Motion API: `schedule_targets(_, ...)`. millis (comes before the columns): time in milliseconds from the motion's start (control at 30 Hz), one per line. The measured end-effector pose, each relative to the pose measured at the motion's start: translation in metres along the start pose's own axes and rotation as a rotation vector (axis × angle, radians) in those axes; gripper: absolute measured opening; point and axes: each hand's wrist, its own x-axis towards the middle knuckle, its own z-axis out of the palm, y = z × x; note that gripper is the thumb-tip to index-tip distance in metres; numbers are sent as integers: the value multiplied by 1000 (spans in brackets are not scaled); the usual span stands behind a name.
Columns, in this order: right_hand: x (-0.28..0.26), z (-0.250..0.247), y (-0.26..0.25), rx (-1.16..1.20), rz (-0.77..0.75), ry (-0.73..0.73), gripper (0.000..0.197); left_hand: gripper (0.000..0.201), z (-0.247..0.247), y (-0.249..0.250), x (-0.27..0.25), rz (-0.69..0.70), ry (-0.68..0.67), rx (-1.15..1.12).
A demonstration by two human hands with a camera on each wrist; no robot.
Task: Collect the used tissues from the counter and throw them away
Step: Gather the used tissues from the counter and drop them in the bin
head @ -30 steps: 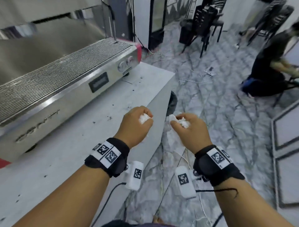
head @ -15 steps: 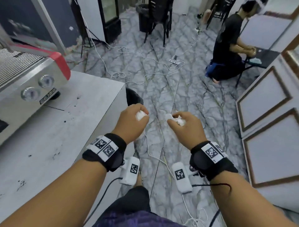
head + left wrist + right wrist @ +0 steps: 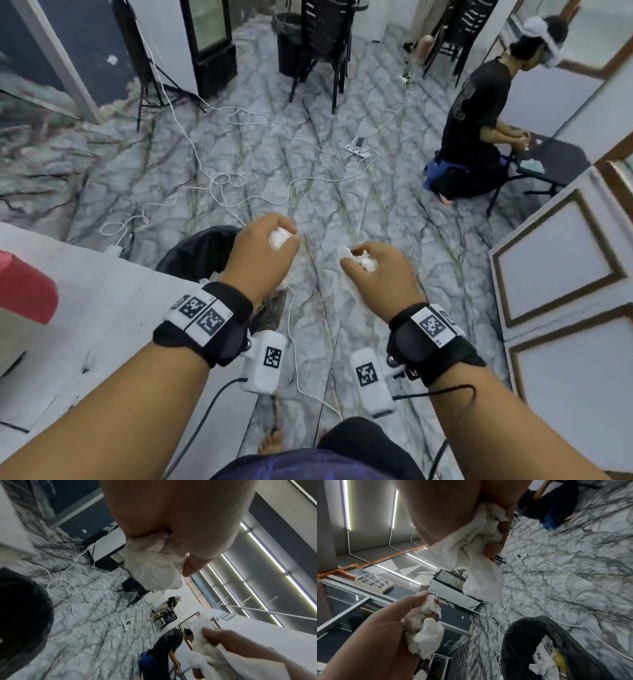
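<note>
Tissues (image 3: 281, 237) sit crumpled in the left hand (image 3: 262, 255), above the black-lined bin (image 3: 195, 250). The right hand's (image 3: 380, 279) fingers grip another wad (image 3: 363, 262) beside the bin.

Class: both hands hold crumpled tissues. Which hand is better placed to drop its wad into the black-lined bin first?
Left. The left hand with its crumpled white tissue wad hangs by the black-lined bin; the right hand is farther off.

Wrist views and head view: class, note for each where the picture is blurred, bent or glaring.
Head view: wide-angle bending curves the door panels at the right edge. Left wrist view: motion blur smears the floor and black bin; ceiling light strips glare. Right wrist view: sharper, tissue crisp, light strips bright.
</note>
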Motion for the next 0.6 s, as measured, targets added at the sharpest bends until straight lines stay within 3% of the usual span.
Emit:
schedule_targets(200,99,46,-9,30,-34,-156,7,6,-19,-27,76,-87,144,18)
schedule_targets(333,176,85,-21,51,-120,-305,15,4,-33,-53,131,-199,309,59)
schedule_targets(467,254,131,-27,25,-207,-508,8,8,-34,-77,179,-382,466,37)
schedule_targets(600,304,171,-14,40,-181,-724,10,14,-10,-103,208,-587,579,-53)
